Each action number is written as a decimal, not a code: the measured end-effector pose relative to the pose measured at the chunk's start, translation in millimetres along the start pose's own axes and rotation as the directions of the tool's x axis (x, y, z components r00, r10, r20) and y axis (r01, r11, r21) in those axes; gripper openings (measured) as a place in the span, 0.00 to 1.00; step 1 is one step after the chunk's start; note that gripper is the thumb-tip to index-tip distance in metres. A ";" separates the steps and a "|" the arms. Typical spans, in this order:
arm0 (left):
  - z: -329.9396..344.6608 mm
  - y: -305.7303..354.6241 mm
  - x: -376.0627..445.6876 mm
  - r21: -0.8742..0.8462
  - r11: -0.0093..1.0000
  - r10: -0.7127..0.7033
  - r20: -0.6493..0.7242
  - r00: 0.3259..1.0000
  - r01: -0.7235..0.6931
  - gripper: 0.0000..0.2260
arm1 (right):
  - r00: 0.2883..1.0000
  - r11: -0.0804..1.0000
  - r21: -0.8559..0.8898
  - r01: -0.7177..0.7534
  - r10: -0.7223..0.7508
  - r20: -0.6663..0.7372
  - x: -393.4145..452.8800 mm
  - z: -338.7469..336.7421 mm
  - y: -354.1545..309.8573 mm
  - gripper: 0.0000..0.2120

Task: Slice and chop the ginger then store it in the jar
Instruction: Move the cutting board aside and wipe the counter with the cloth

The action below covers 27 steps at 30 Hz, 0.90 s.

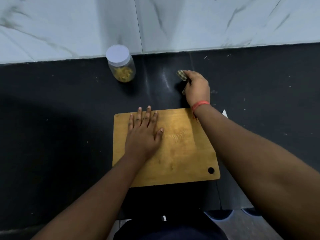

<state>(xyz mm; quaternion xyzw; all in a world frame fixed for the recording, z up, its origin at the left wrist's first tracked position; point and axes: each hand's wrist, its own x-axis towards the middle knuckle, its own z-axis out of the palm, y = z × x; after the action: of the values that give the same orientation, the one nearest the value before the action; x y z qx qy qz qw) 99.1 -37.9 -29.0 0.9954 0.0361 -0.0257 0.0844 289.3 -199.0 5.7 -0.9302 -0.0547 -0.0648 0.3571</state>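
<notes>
A clear jar (121, 64) with a pale lid stands at the back of the black counter, and chopped yellow ginger (123, 74) fills its lower part. A wooden cutting board (181, 149) lies in front of me with nothing but faint cut marks on it. My left hand (143, 134) rests flat on the board's left half, fingers straight and spread. Beyond the board's far right corner, my right hand (197, 87) grips a small checked cloth (181, 75) against the counter. No whole ginger is in view.
A white pointed tip (224, 113), possibly a knife, peeks out from behind my right forearm beside the board. Small scraps speckle the black counter (259, 84) on the right. A marble-patterned wall (155, 23) rises behind the counter. The floor and shoes (220, 214) show below.
</notes>
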 end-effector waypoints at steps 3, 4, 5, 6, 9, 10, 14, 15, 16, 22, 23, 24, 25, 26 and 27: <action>-1.1 0.9 -0.8 0.013 1.000 -0.018 0.009 1.000 0.018 0.30 | 0.999 0.997 -0.075 0.035 -0.035 -0.003 40.8 9.5 1.6 0.25; -1.5 0.7 -0.4 0.016 1.000 -0.023 0.013 1.000 0.022 0.30 | 0.999 0.994 -0.097 0.042 -0.043 -0.004 55.2 13.5 2.8 0.24; -1.7 1.0 0.0 0.018 1.000 -0.024 0.019 1.000 0.024 0.30 | 0.999 0.992 -0.120 0.044 -0.044 0.003 68.7 16.7 4.4 0.24; -1.6 0.9 0.9 0.020 0.999 -0.026 0.024 0.999 0.025 0.30 | 0.999 0.988 -0.144 0.047 -0.045 0.018 81.8 21.3 6.3 0.22; -0.8 1.1 1.5 0.024 0.999 -0.026 0.033 0.999 0.025 0.30 | 0.990 0.969 -0.226 0.103 -0.078 0.114 98.9 39.5 12.7 0.19; -0.2 1.1 1.5 0.026 0.999 -0.027 0.033 0.999 0.026 0.31 | 0.986 0.950 -0.284 0.129 -0.093 0.139 97.9 46.8 14.9 0.20; -0.2 1.1 1.4 0.030 0.999 -0.029 0.036 0.999 0.028 0.31 | 0.980 0.893 -0.433 0.121 -0.039 0.193 90.4 56.8 12.4 0.28; -0.5 1.1 1.3 0.031 0.999 -0.029 0.039 0.999 0.028 0.31 | 0.977 0.887 -0.445 0.119 -0.025 0.212 90.5 55.2 10.2 0.29; -0.8 1.2 1.1 0.033 0.999 -0.029 0.042 0.999 0.028 0.31 | 0.973 0.881 -0.456 0.125 -0.020 0.229 91.0 54.0 9.5 0.30; -2.5 2.7 1.3 0.041 0.998 -0.040 0.053 0.998 0.038 0.31 | 0.930 0.886 -0.437 0.155 0.018 0.367 93.8 43.7 6.8 0.35; -2.7 2.7 1.6 0.044 0.998 -0.041 0.056 0.998 0.039 0.31 | 0.922 0.891 -0.423 0.163 0.015 0.386 91.8 39.3 5.1 0.35; -3.0 2.6 1.6 0.046 0.998 -0.041 0.056 0.998 0.038 0.31 | 0.922 0.895 -0.410 0.176 -0.004 0.387 85.5 34.2 4.0 0.35; -3.4 2.4 1.9 0.045 0.998 -0.039 0.054 0.998 0.037 0.31 | 0.929 0.898 -0.395 0.193 -0.037 0.369 74.4 28.2 3.0 0.35; -3.4 2.2 1.7 0.042 0.998 -0.038 0.050 0.998 0.036 0.31 | 0.937 0.901 -0.380 0.208 -0.071 0.343 57.8 21.7 3.1 0.34; -3.6 2.1 1.7 0.039 0.999 -0.037 0.045 0.998 0.036 0.31 | 0.942 0.906 -0.364 0.217 -0.096 0.322 37.0 15.0 3.7 0.34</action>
<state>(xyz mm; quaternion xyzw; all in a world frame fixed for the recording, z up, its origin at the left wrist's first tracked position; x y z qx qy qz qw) 101.2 -39.3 -25.2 0.9952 0.0518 -0.0506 0.0657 327.6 -189.6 -2.0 -0.9744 -0.1689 0.0369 0.1436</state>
